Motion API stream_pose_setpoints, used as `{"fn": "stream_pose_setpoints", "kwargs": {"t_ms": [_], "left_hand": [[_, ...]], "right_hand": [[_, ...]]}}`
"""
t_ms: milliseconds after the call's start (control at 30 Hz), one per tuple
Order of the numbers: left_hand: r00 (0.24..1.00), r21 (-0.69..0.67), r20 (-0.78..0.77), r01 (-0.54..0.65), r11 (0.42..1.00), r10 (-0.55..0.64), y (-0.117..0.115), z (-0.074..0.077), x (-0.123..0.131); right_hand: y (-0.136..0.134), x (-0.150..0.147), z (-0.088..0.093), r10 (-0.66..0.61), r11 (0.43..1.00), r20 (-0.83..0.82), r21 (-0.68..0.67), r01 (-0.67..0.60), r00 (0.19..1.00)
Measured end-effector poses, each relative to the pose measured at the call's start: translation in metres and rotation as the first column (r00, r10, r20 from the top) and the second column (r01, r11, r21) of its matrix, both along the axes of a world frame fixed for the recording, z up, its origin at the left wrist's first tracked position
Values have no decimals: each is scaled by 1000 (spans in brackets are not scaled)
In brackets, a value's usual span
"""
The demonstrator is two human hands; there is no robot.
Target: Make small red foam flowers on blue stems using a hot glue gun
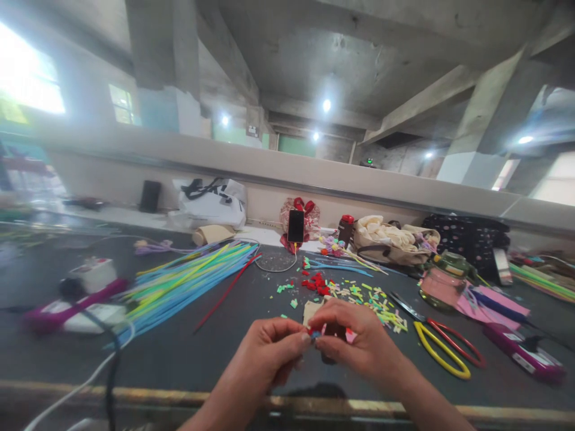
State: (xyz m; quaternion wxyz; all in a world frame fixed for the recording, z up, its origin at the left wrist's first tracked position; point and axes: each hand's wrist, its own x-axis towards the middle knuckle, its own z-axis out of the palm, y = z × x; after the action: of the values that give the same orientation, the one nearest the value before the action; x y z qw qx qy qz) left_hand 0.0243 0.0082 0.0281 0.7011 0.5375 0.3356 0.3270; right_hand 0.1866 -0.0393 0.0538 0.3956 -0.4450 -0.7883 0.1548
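Note:
Near the table's front edge, my left hand [276,350] and my right hand [348,338] meet with their fingertips almost touching. Between them is a small red and blue piece [315,333], mostly covered by the fingers. Thumb and forefinger of my left hand pinch its left side. The fingers of my right hand curl round its right side, and a bit of pink shows by them. Just behind the hands lie a beige scrap [311,310], a pile of red pieces [317,283] and many scattered yellow, green and pink bits [371,296].
Fuzzy blue, green and yellow stems [193,284] and one red stem [227,293] lie left. Scissors [442,344], a glass jar [442,281] and a purple power strip [523,353] are right. A phone [296,226] stands behind. Cables cross the left front edge.

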Motion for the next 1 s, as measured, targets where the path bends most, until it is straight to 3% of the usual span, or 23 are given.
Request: {"fn": "stream_pose_setpoints", "kwargs": {"t_ms": [167, 400, 600, 767, 1000], "left_hand": [[988, -35, 92, -124, 992, 127, -2, -1, -4], [968, -41, 185, -164, 986, 168, -8, 2, -5], [976, -65, 181, -113, 991, 123, -5, 0, -4], [974, -68, 182, -122, 990, 133, -8, 0, -2], [967, -59, 190, -160, 985, 169, -13, 1, 0]], "right_hand": [[3, -2, -8, -4, 999, -168, -45, -4, 986], [11, -17, -17, -106, 994, -346, -67, 89, 932], [10, -21, -16, -92, 996, -346, -33, 86, 934], [9, -22, -17, -123, 992, -371, -76, 101, 920], [8, -22, -12, -80, 997, -336, -10, 82, 939]]}}
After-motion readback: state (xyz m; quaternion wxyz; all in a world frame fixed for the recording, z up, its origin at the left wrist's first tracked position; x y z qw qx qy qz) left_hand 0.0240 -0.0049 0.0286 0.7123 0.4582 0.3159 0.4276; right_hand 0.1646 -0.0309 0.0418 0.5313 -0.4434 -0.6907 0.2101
